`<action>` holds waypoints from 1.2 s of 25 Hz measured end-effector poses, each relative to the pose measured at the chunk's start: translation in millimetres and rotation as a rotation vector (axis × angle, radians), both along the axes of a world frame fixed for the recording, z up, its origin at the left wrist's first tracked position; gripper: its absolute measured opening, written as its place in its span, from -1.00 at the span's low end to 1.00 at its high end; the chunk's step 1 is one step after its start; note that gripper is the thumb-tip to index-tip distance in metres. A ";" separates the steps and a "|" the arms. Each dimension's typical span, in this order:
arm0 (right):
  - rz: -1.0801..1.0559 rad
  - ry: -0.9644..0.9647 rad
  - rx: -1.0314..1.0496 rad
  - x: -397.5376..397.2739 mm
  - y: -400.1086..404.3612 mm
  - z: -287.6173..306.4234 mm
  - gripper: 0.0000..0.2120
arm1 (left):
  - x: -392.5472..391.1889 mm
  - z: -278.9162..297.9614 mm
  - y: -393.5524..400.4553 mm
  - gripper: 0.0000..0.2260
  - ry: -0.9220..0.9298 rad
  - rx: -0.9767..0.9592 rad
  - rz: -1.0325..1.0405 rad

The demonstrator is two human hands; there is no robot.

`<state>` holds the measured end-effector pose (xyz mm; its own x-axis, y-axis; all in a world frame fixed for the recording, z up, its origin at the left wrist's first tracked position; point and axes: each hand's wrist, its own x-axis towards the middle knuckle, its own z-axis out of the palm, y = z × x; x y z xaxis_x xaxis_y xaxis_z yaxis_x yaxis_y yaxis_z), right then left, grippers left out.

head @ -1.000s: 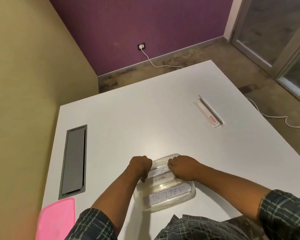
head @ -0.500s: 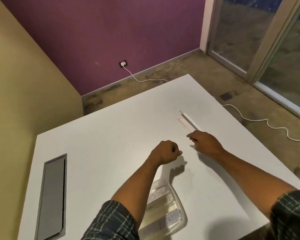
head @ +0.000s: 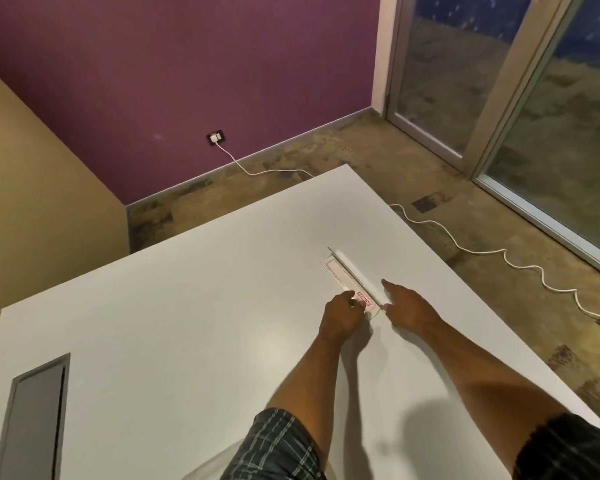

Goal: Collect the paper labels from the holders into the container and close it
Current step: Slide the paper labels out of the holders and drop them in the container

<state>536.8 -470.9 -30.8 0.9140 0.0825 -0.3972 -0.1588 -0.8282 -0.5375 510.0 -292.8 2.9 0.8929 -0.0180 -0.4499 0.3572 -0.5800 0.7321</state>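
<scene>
A clear plastic label holder (head: 350, 270) lies on the white table (head: 194, 306), right of centre. A white paper label (head: 363, 300) with red print sits in it. My left hand (head: 340, 318) has curled fingers pinching the label's near end. My right hand (head: 409, 306) lies flat beside the holder's near end, its fingers apart, with the thumb against the holder and the index finger stretched along it. The container is almost out of view; only a pale edge (head: 205, 471) shows at the bottom of the frame.
A grey cable hatch (head: 32, 420) is set into the table at the near left. A white cable (head: 499, 252) runs over the floor past the table's right edge. Glass doors (head: 534, 98) stand at the far right.
Both hands left the container and reached forward to the holder. My left hand now grips the label's near end, and my right hand rests by the holder. The view tilted up, dropping the container out of frame.
</scene>
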 end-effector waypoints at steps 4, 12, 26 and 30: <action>0.033 0.057 0.008 8.6 -5.7 -13.7 -0.36 | 18.3 -13.3 -13.9 -0.80 0.067 -0.041 0.100; 0.061 0.048 0.089 11.5 -2.4 -35.8 -0.47 | 38.0 -37.7 -40.4 -0.83 0.214 -0.256 0.268; 0.143 0.046 0.235 -17.6 8.8 -17.8 -0.34 | 1.4 -13.7 18.9 -0.86 0.077 -0.028 0.279; 0.293 -0.196 -0.105 -22.3 19.2 8.5 -0.12 | -22.8 13.2 47.3 -0.76 0.078 -0.079 0.262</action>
